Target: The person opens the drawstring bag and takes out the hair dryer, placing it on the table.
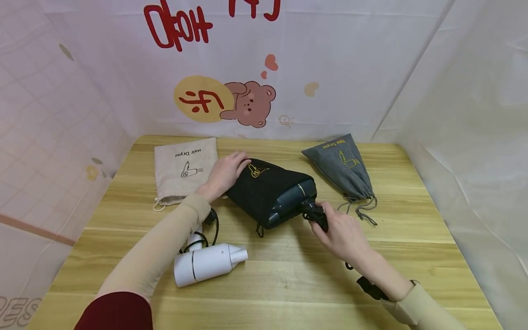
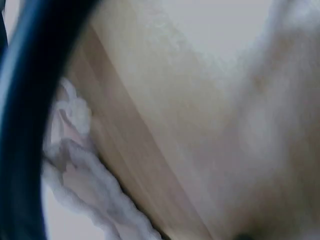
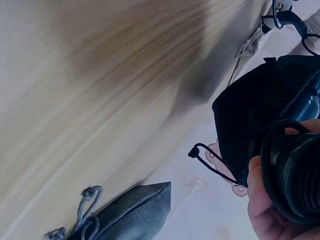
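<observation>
A dark blue hair dryer (image 1: 288,201) sits partly inside a black drawstring bag (image 1: 257,195), its body showing at the bag's mouth. My right hand (image 1: 342,231) grips the dryer's handle, around which the black cord (image 3: 270,155) is wound. At the bag's far-left end, my left hand (image 1: 224,176) pinches the cloth near its yellow dryer print. The bag is held up and tilted, with a drawstring loop hanging below it. Inside the bag, the rest of the dryer is hidden. In the left wrist view the hand is out of sight.
A white hair dryer (image 1: 210,263) with a black cord lies below my left forearm on the wooden table (image 1: 288,293). Left of the black bag lies a beige drawstring bag (image 1: 185,183). Toward the back right is a grey drawstring bag (image 1: 344,165), its strings trailing forward.
</observation>
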The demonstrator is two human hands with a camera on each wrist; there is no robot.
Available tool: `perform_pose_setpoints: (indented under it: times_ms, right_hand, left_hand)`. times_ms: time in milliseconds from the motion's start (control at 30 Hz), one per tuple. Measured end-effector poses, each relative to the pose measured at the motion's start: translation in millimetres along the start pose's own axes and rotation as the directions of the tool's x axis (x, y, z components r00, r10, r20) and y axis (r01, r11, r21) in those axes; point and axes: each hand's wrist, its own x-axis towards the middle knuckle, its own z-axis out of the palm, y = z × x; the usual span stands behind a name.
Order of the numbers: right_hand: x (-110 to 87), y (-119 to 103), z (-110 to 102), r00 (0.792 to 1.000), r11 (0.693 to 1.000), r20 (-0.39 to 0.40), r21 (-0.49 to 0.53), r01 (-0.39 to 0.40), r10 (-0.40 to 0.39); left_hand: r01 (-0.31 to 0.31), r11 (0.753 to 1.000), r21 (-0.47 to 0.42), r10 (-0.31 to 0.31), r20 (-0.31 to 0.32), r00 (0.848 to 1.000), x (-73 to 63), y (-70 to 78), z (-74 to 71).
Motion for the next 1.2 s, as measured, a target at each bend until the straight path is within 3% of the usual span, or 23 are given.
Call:
perform_pose_setpoints:
  times_ms: [200, 300, 467, 633, 700, 867, 1000, 1200]
  right_hand:
    - [6.0, 3, -1, 0.999, 1.0, -0.029, 0.014, -0.017, 0.017]
    - [9.9, 6, -2, 0.999, 0.999, -0.035, 0.017, -0.041, 0.041]
    - [17.6, 13, -6, 0.994, 0.995, -0.047, 0.011, -0.095, 0.096]
    - [23.6, 18, -8, 0.99, 0.994, -0.089, 0.019, -0.111, 0.112]
    - [23.7, 19, -8, 0.988, 0.993, -0.094, 0.022, -0.118, 0.12]
    - [19.2, 19, -7, 0.989, 0.991, -0.066, 0.022, -0.129, 0.13]
    - [13.6, 17, -2, 0.993, 0.994, -0.054, -0.006, -0.105, 0.105]
    - [3.3, 15, 5, 0.995, 0.996, -0.047, -0.023, -0.089, 0.088]
  left_hand:
    - [0.096, 0.995, -0.029, -0.092, 0.12, 0.988, 2.6, 2.3, -4.3]
    - [0.164, 0.984, -0.064, -0.149, 0.193, 0.97, 1.0, 0.5, -8.3]
    - [0.251, 0.963, -0.095, -0.22, 0.256, 0.941, -0.4, -2.0, -16.9]
    - [0.327, 0.944, -0.039, -0.298, 0.322, 0.899, -2.7, 1.8, -22.0]
    - [0.326, 0.945, -0.027, -0.298, 0.34, 0.892, -4.9, 3.4, -20.8]
    - [0.232, 0.972, -0.037, -0.21, 0.311, 0.927, -10.4, 3.8, -12.2]
    - [0.212, 0.977, 0.004, -0.209, 0.209, 0.955, -14.9, 0.7, -8.3]
    - [0.16, 0.986, 0.054, -0.165, 0.089, 0.982, -26.7, -7.2, -2.7]
